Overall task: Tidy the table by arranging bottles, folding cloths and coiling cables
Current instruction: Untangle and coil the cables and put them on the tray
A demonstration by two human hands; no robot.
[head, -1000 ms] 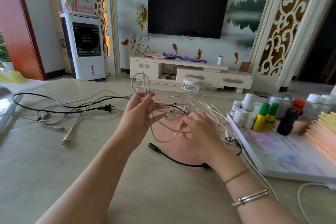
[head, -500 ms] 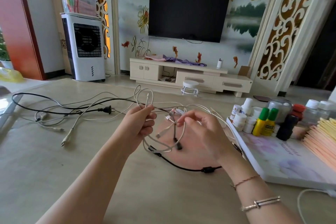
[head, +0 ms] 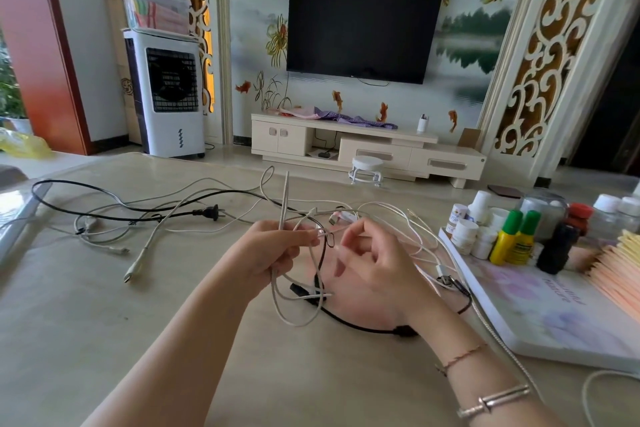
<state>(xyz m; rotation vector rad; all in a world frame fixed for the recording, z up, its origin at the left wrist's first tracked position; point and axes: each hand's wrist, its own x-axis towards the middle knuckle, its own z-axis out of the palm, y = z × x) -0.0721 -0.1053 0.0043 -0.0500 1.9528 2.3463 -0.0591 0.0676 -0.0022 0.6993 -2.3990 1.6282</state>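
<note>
My left hand (head: 273, 251) grips a bundle of white cable loops (head: 290, 309) that hang down to the beige table (head: 104, 322); two cable ends stick up above its fingers. Just to the right, my right hand (head: 375, 267) hovers with fingers loosely curled, its thumb tip at a thin dark strand (head: 323, 253). Whether it pinches that strand is unclear. A black cable with a two-pin plug (head: 209, 212) and several more white cables (head: 145, 248) lie tangled to the left and behind. Small bottles (head: 514, 241) stand grouped at the right.
The bottles stand on a white floral board (head: 554, 319) at the right edge, beside a stack of peach cloths (head: 620, 276). A braided silver cable (head: 502, 343) runs along the board's near side. Another black lead (head: 363, 326) lies under my right wrist.
The right hand has drawn slightly back from the bundle and its fingers have loosened. The loops in my left hand hang lower and longer than before.
</note>
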